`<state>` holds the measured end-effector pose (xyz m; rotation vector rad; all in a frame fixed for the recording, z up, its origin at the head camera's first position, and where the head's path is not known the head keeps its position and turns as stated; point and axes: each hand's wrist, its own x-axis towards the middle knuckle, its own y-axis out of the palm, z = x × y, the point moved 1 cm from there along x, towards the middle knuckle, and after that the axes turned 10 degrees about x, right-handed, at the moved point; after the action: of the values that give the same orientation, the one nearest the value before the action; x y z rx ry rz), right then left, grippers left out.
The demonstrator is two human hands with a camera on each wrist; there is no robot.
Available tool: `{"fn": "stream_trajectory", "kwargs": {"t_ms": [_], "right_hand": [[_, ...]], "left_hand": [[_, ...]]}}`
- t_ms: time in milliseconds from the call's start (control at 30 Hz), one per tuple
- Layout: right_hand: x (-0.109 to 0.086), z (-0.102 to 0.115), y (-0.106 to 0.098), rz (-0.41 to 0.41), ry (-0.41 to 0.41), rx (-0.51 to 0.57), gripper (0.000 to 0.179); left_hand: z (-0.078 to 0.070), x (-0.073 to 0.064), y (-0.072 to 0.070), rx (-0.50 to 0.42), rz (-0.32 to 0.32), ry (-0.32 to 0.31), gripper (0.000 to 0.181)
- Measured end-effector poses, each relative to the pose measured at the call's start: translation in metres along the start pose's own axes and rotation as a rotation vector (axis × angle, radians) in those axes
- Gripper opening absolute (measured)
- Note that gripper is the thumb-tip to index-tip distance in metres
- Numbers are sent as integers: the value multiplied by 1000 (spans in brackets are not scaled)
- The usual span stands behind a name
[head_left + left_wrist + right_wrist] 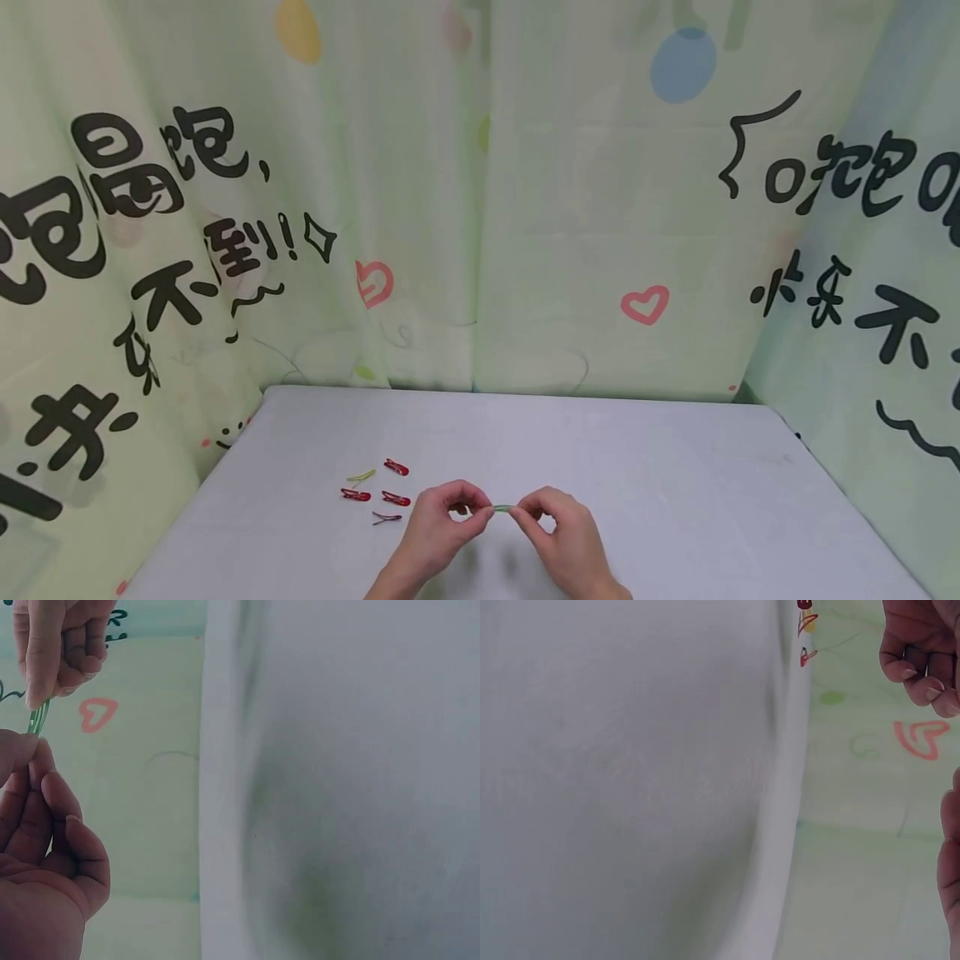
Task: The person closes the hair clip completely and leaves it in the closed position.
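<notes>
A slim green hair clip [502, 507] is held up between both hands, above the white table. My left hand [444, 525] pinches one end of it between thumb and forefinger. At the other end, the thumb and forefinger of my right hand [564, 533] pinch it too. In the left wrist view the green hair clip [38, 718] shows as thin parallel green strips between the two sets of fingertips. The right wrist view catches only parts of the hands, with the clip out of frame.
Left of my hands, several red hair clips [396, 498], a yellow-green clip [362, 477] and a dark purple clip [387, 518] lie on the white tabletop [675, 467]. Something dark red shows through the gap in my left hand. A printed curtain [555, 208] surrounds the table.
</notes>
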<state>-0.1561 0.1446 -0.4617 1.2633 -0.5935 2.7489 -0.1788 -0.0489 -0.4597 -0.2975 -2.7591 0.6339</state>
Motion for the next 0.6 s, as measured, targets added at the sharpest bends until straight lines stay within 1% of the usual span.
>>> {"fn": "stream_trajectory", "kwargs": {"t_ms": [133, 333, 433, 500, 600], "right_hand": [[1, -4, -2, 20, -46, -29, 32], [2, -8, -5, 72, -190, -87, 39], [4, -9, -7, 85, -253, -134, 41], [5, -9, -8, 90, -281, -165, 40], [6, -11, -9, 95, -289, -178, 39]], "left_hand": [[1, 1, 2, -32, 14, -44, 7], [3, 1, 5, -93, 23, -114, 10], [4, 2, 5, -108, 20, -126, 11], [5, 2, 5, -112, 21, -126, 11], [6, 3, 4, -96, 30, -105, 11]]}}
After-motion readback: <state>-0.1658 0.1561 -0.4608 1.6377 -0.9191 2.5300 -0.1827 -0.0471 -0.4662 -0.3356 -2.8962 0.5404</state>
